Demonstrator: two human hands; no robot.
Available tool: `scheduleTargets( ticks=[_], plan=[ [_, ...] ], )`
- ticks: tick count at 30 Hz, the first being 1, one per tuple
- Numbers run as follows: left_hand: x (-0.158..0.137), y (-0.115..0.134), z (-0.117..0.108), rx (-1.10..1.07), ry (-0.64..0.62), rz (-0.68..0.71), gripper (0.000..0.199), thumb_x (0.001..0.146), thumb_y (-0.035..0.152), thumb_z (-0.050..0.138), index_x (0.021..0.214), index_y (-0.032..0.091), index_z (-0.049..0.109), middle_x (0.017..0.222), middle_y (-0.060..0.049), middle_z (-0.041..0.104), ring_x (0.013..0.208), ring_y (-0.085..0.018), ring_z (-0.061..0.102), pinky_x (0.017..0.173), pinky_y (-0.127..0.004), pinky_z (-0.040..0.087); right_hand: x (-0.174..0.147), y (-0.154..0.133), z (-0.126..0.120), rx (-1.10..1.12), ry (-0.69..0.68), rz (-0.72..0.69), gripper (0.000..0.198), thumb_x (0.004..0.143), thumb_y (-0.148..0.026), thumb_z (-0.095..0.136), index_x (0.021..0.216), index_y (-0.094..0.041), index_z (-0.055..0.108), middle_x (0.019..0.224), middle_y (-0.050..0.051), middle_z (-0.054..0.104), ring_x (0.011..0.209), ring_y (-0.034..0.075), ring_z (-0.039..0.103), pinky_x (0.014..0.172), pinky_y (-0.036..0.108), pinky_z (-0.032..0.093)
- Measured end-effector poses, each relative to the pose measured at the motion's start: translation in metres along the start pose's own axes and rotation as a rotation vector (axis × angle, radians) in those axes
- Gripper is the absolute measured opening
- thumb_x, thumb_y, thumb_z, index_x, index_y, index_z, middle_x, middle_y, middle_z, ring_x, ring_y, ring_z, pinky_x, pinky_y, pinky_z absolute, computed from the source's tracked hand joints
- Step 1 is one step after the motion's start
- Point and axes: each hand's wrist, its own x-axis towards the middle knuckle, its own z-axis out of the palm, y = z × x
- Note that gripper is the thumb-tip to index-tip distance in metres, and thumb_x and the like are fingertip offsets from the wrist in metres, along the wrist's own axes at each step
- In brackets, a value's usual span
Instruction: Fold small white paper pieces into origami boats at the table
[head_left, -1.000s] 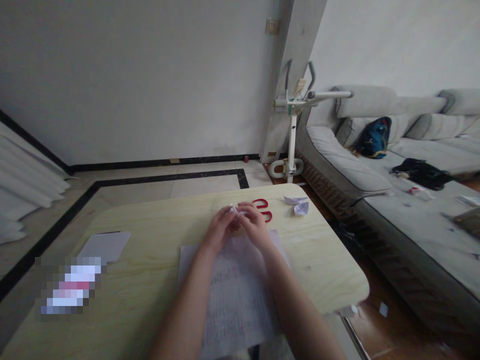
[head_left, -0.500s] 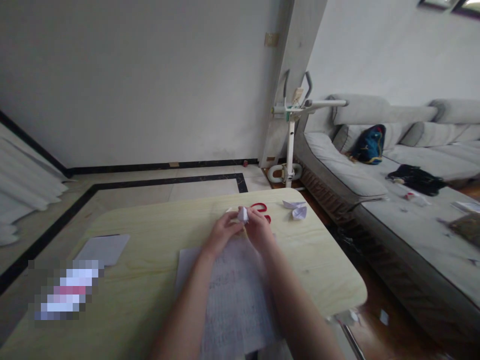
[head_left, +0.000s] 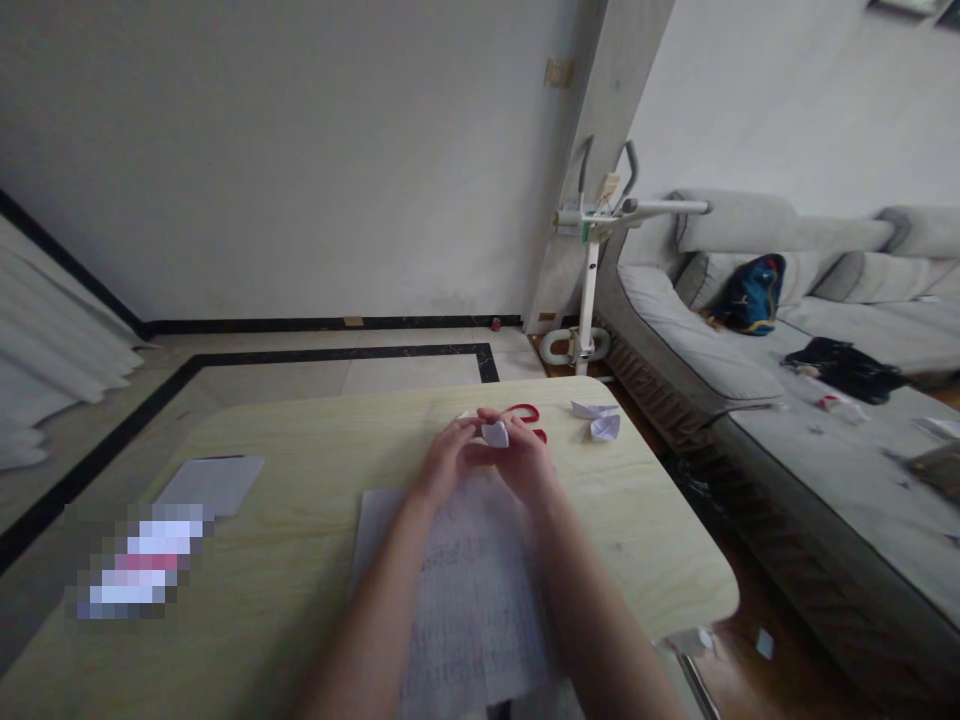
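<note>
A small folded piece of white paper (head_left: 495,434) is held between my two hands above the far half of the table. My left hand (head_left: 448,458) grips it from the left with bent fingers. From the other side my right hand (head_left: 525,452) pinches it, fingers curled over the top. Red-handled scissors (head_left: 538,436) lie just beyond my right hand, their blades hidden. Two folded paper pieces (head_left: 604,428) rest to the right. Under my forearms is a large sheet covered in writing (head_left: 480,580).
The pale wooden table (head_left: 300,560) carries a flat white pad (head_left: 214,484) and a blurred-out patch (head_left: 146,565) at the left. Beyond the table's right edge stand a grey sofa (head_left: 697,350) and a white exercise machine (head_left: 589,280). A wall (head_left: 300,160) rises behind.
The folded paper has turned in my fingers and now shows a broader flat face. My hands stay close together at nearly the same spot. The view has shifted slightly.
</note>
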Motion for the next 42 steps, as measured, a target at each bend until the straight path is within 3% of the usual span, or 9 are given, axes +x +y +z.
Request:
scheduleTargets(
  ticks=[4,10,19,24,29,34,39,42],
  plan=[
    [0.001,0.001,0.000,0.006,0.004,-0.050,0.027,0.076,0.036,0.071,0.093,0.015,0.071,0.089,-0.008,0.071,0.070,-0.020,0.067,0.065,-0.032,0.054,0.000,0.001,-0.002,-0.016,-0.006,0.012,0.024,0.072,-0.045,0.061,0.064,-0.022,0.055,0.102,0.007,0.069,0.088,0.024,0.061,0.071,0.037,0.050],
    [0.001,-0.004,-0.005,0.058,0.004,-0.105,0.028,0.076,0.035,0.072,0.095,0.014,0.072,0.089,-0.008,0.071,0.072,-0.018,0.067,0.064,-0.028,0.054,0.002,0.003,-0.006,0.147,-0.082,0.028,0.014,0.071,-0.034,0.059,0.066,-0.021,0.062,0.096,0.006,0.070,0.087,0.025,0.062,0.074,0.036,0.048],
    [-0.004,-0.001,-0.001,0.097,-0.160,-0.202,0.033,0.076,0.036,0.072,0.100,0.013,0.069,0.088,-0.008,0.066,0.065,-0.016,0.064,0.059,-0.030,0.054,-0.004,-0.003,-0.009,0.173,-0.144,0.074,0.011,0.071,-0.029,0.059,0.065,-0.021,0.064,0.098,0.007,0.067,0.095,0.024,0.058,0.073,0.032,0.049],
    [-0.008,0.002,0.004,0.109,-0.159,-0.226,0.035,0.078,0.039,0.068,0.103,0.014,0.066,0.078,-0.005,0.063,0.057,-0.015,0.060,0.048,-0.027,0.050,-0.004,-0.004,-0.010,0.097,-0.224,0.102,0.016,0.070,-0.034,0.061,0.063,-0.019,0.061,0.097,0.006,0.065,0.078,0.020,0.058,0.056,0.027,0.045],
    [-0.008,0.004,0.005,0.097,-0.187,-0.216,0.031,0.077,0.035,0.068,0.101,0.016,0.063,0.077,-0.002,0.059,0.055,-0.011,0.056,0.044,-0.021,0.045,-0.003,0.000,-0.011,0.073,-0.323,0.130,0.012,0.071,-0.027,0.059,0.066,-0.018,0.064,0.094,0.006,0.065,0.060,0.014,0.053,0.046,0.025,0.039],
    [-0.006,0.000,0.001,0.085,-0.178,-0.186,0.032,0.078,0.032,0.066,0.106,0.017,0.059,0.075,0.001,0.056,0.050,-0.008,0.049,0.040,-0.020,0.037,-0.004,-0.001,-0.009,0.055,-0.350,0.086,0.014,0.073,-0.026,0.059,0.064,-0.017,0.063,0.092,0.006,0.065,0.069,0.016,0.056,0.057,0.027,0.043],
    [-0.004,-0.006,-0.003,0.100,-0.154,-0.182,0.028,0.076,0.031,0.066,0.099,0.016,0.061,0.068,0.003,0.051,0.046,-0.007,0.043,0.038,-0.019,0.032,-0.006,-0.002,-0.008,-0.044,-0.327,0.081,0.018,0.081,-0.034,0.061,0.083,-0.019,0.070,0.087,0.005,0.066,0.078,0.019,0.059,0.070,0.030,0.046],
    [-0.004,-0.006,-0.002,0.104,-0.120,-0.208,0.031,0.075,0.033,0.067,0.102,0.018,0.061,0.066,0.004,0.049,0.043,-0.006,0.039,0.038,-0.019,0.030,-0.005,0.000,-0.009,-0.121,-0.321,0.049,0.019,0.084,-0.036,0.061,0.085,-0.019,0.071,0.088,0.004,0.066,0.084,0.018,0.059,0.079,0.030,0.045]
  ],
)
